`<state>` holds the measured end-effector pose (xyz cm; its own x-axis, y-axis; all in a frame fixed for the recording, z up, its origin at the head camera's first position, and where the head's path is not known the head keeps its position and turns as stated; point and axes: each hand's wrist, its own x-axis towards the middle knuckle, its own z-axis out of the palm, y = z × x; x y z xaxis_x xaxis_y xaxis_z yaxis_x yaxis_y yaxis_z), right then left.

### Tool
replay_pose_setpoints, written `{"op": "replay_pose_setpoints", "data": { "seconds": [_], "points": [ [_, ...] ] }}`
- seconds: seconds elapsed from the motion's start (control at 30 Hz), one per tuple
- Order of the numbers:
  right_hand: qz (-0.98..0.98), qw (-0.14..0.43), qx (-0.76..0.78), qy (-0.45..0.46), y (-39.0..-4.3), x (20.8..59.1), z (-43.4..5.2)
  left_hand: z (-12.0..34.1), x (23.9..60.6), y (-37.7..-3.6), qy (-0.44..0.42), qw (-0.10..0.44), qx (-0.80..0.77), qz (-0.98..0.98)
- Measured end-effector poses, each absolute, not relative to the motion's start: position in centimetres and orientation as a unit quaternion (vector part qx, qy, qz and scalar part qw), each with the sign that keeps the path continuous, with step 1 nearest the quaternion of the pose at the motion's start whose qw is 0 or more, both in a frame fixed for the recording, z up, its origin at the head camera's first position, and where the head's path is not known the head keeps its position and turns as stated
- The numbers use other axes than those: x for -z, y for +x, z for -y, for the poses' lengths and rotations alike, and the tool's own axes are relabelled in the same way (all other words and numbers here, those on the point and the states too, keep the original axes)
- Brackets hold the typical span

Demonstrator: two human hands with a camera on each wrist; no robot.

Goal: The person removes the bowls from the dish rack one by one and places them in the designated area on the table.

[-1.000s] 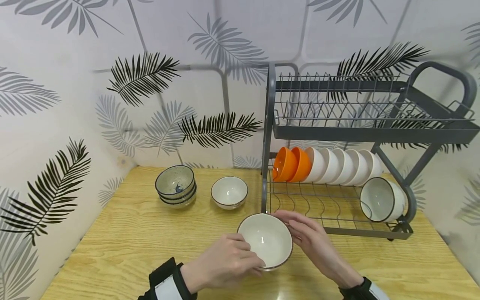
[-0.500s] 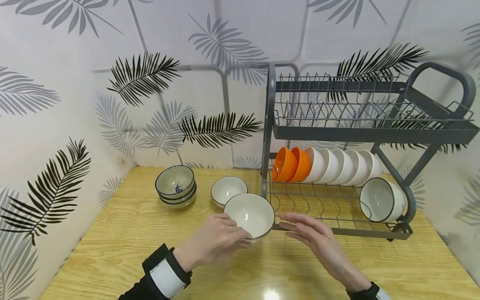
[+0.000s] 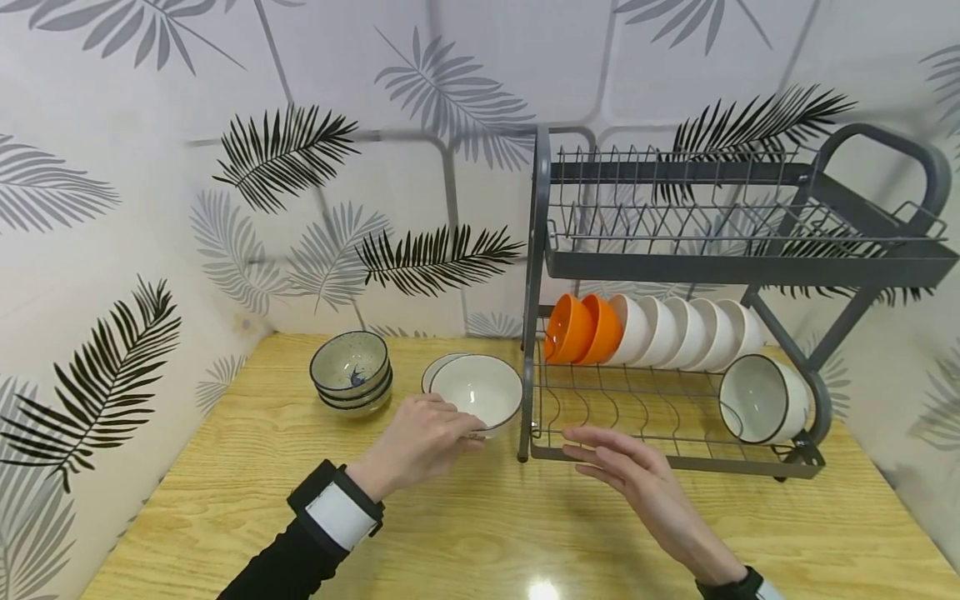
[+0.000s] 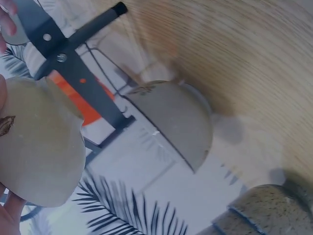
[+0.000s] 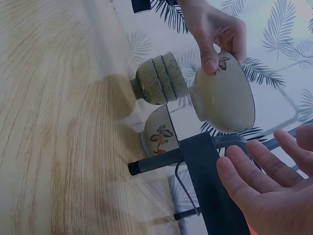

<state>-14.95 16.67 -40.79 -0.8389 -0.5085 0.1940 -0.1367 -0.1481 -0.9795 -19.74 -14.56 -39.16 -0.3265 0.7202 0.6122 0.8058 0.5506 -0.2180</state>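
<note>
My left hand (image 3: 423, 437) pinches the rim of a white bowl with a thin dark edge (image 3: 483, 390). In the right wrist view this bowl (image 5: 227, 98) is held up above the table, a brown leaf print near the thumb. A second dark-rimmed white bowl (image 4: 178, 122) stands on the table behind it, mostly covered in the head view. My right hand (image 3: 641, 479) is in front of the dish rack with fingers extended and apart, holding nothing.
A grey two-tier dish rack (image 3: 750, 268) stands right; its lower tier holds orange bowls (image 3: 570, 332), several plain white bowls (image 3: 682, 333) and a dark-rimmed white bowl (image 3: 765, 400). Stacked speckled bowls (image 3: 351, 371) sit left on the wooden table (image 3: 247, 492).
My left hand has carried the white bowl away from the right hand, leftward and back, until it overlaps the standing bowl in the head view. The right hand has let go and stays near the rack.
</note>
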Motion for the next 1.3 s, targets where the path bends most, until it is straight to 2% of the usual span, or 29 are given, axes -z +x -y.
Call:
{"op": "replay_pose_setpoints", "data": {
  "seconds": [0.37,0.77,1.0,1.3],
  "points": [
    [-0.633,0.139,0.718,-0.252,-14.9,40.9,-16.9,15.1,41.2,-22.4,-0.399,0.340,0.033,0.851],
    [-0.619,0.136,0.724,-0.271,-14.8,41.3,-17.1,14.7,44.0,-25.0,-0.342,0.322,0.066,0.880],
    [-0.618,0.144,0.726,-0.264,-14.8,41.3,-17.2,15.0,45.1,-25.4,-0.316,0.278,0.066,0.905],
    [-0.644,0.118,0.713,-0.250,-15.0,41.3,-17.7,15.0,45.1,-25.4,-0.295,0.246,0.047,0.922]
  ]
}}
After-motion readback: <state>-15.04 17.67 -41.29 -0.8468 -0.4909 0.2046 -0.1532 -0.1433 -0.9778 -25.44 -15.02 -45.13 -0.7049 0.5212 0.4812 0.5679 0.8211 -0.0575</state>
